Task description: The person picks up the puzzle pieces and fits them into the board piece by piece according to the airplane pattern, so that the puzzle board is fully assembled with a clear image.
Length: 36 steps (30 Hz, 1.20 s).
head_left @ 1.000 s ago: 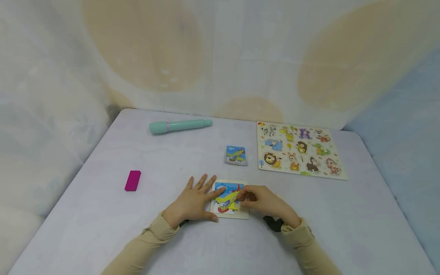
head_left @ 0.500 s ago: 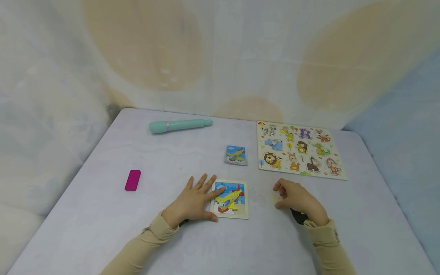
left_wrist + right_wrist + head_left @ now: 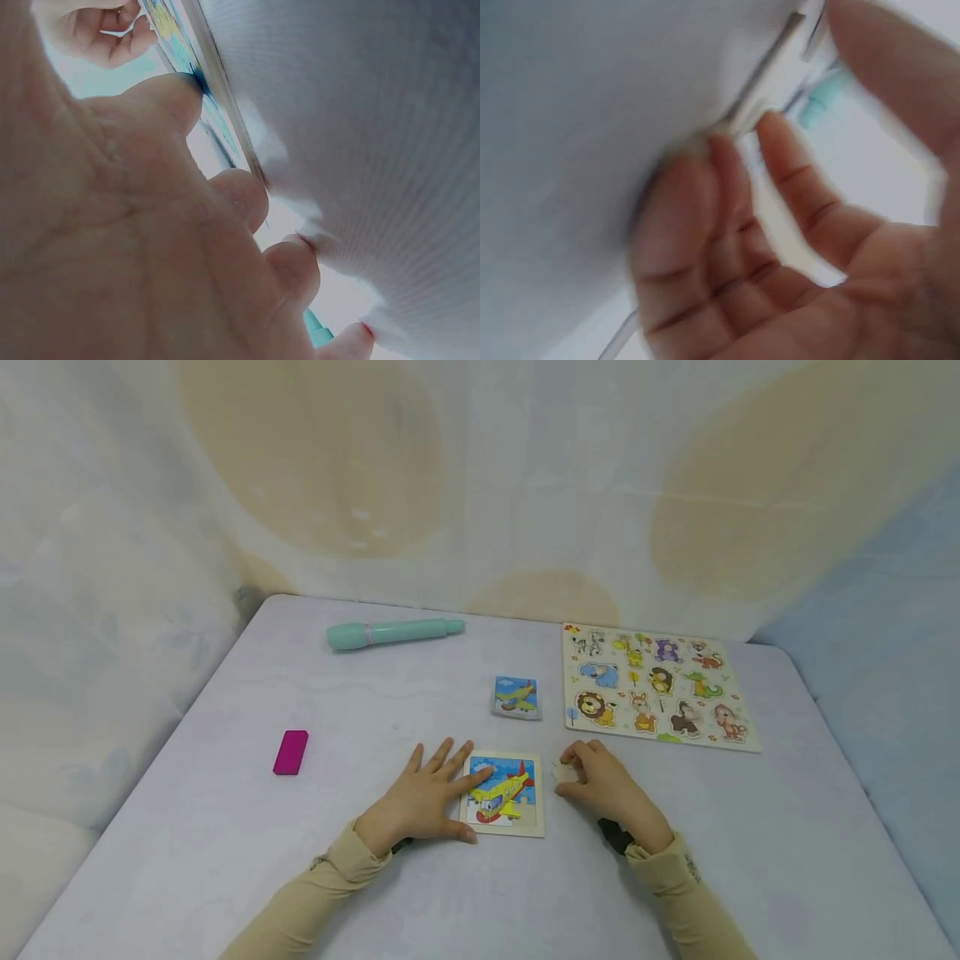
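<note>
A small square jigsaw puzzle (image 3: 504, 789) with a yellow airplane picture lies in a pale wooden frame (image 3: 540, 827). Bare wood shows at its lower right. My left hand (image 3: 423, 797) rests at the frame's left side with fingers spread, the index finger over the picture. In the left wrist view, these fingertips (image 3: 244, 199) lie along the frame's edge. Just right of the frame, my right hand (image 3: 603, 785) pinches a pale puzzle piece (image 3: 564, 772) between thumb and fingers. The right wrist view is blurred and the piece is mostly hidden there by the fingers.
Behind the frame lies a small airplane picture block (image 3: 516, 697). An animal peg-style puzzle board (image 3: 738, 739) is at the back right. A mint-green microphone-shaped tube (image 3: 405, 632) lies at the back left, and a magenta block (image 3: 291, 752) at the left.
My right hand moved right, away from the frame, then came back left with a pale piece in its fingers. The left hand has stayed in place.
</note>
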Motion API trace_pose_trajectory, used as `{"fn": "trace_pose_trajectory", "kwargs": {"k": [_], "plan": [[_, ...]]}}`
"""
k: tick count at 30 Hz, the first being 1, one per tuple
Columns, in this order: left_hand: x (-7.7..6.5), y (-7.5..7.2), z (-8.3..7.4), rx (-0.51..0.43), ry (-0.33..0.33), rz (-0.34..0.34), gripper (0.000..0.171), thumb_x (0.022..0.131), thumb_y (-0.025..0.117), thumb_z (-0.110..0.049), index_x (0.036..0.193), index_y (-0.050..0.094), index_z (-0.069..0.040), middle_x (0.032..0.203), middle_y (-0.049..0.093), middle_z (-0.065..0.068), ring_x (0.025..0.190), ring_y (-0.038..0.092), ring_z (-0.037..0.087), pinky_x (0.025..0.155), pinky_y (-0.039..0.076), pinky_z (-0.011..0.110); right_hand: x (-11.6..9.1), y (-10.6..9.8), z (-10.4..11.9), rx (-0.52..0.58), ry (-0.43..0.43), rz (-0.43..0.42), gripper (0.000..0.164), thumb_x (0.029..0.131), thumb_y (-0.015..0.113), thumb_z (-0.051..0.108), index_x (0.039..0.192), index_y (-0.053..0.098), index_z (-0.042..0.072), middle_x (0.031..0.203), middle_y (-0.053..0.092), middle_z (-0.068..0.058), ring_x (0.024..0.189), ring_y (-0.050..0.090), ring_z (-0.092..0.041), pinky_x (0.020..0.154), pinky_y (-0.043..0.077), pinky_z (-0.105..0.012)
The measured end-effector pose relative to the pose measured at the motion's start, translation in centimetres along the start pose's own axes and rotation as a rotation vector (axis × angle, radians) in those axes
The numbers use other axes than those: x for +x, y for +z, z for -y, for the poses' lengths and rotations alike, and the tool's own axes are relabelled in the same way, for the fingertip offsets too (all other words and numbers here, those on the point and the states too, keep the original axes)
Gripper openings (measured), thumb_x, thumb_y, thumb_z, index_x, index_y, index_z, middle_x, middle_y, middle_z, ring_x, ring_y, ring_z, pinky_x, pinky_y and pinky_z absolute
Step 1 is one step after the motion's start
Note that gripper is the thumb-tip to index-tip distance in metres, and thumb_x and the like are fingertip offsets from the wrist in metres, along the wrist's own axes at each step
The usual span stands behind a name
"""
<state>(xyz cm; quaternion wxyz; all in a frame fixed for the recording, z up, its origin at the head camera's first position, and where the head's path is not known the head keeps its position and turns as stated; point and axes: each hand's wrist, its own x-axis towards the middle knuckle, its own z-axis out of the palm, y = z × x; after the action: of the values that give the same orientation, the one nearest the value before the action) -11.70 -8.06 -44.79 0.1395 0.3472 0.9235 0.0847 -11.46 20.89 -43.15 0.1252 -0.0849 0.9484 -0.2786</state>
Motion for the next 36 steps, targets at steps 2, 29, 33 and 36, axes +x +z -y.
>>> {"fn": "trace_pose_trajectory", "kwargs": {"k": [2,29,33,36], "plan": [[0.0,0.0,0.0,-0.002,-0.005,0.006,0.093,0.075,0.065,-0.07,0.152,0.03,-0.032,0.164,0.013,0.009,0.151,0.009,0.039,0.113,0.011,0.069,0.0,0.2,0.4,-0.017,0.005,-0.011,0.029,0.083,0.075,0.015,0.104,0.059,0.003,0.092,0.054,-0.008,0.082,0.049,-0.019,0.07,0.042,-0.03],[-0.1,-0.2,-0.3,0.009,0.002,-0.001,0.091,0.076,0.064,-0.069,0.152,0.03,-0.032,0.164,0.014,0.01,0.15,0.01,0.039,0.113,0.013,0.068,0.0,0.3,0.5,0.517,-0.081,0.206,0.027,0.093,0.054,-0.001,0.119,0.056,-0.001,0.097,0.053,-0.014,0.072,0.066,-0.016,0.065,0.059,-0.029],[0.0,-0.3,-0.3,0.013,0.003,0.004,0.091,0.077,0.063,-0.07,0.153,0.03,-0.032,0.164,0.014,0.01,0.151,0.01,0.038,0.114,0.013,0.068,-0.1,1.1,1.3,0.365,-0.164,0.216,0.014,0.09,0.064,0.007,0.105,0.064,0.006,0.085,0.057,-0.004,0.07,0.054,-0.009,0.062,0.048,-0.02],[-0.1,-0.3,-0.3,0.01,0.004,0.005,0.091,0.076,0.063,-0.07,0.153,0.03,-0.032,0.164,0.013,0.01,0.151,0.009,0.038,0.114,0.013,0.068,-0.2,1.8,1.8,0.273,-0.204,0.207,0.012,0.087,0.069,0.009,0.099,0.066,0.009,0.078,0.057,0.001,0.068,0.048,-0.008,0.061,0.041,-0.019]]}}
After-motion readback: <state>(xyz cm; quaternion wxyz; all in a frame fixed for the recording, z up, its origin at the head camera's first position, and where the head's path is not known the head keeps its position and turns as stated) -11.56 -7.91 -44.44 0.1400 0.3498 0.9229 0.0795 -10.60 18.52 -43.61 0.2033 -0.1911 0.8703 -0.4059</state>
